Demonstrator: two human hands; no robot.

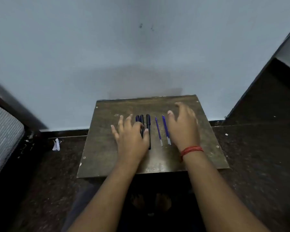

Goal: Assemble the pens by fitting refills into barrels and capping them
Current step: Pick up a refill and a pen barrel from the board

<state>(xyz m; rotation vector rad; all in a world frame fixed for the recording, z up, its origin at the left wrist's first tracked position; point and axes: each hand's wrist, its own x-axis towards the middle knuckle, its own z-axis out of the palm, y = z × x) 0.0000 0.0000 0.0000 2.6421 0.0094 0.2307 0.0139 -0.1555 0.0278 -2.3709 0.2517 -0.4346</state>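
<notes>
Three dark capped pen barrels (148, 124) lie side by side on a small brown wooden table (157, 161), pointing away from me. To their right lie three thin blue refills (158, 129) with pale tips toward me, two of them touching. My left hand (131, 139) rests flat with spread fingers over the near ends of the left barrels, thumb beside the rightmost one. My right hand (182, 128), with a red thread at the wrist, hovers spread just right of the refills, holding nothing.
The table stands against a pale blue wall (141, 56). A striped cushion (3, 136) is at the far left, a dark cabinet (266, 94) at the right. A scrap of white paper (56, 145) lies on the dark floor. My feet show under the table.
</notes>
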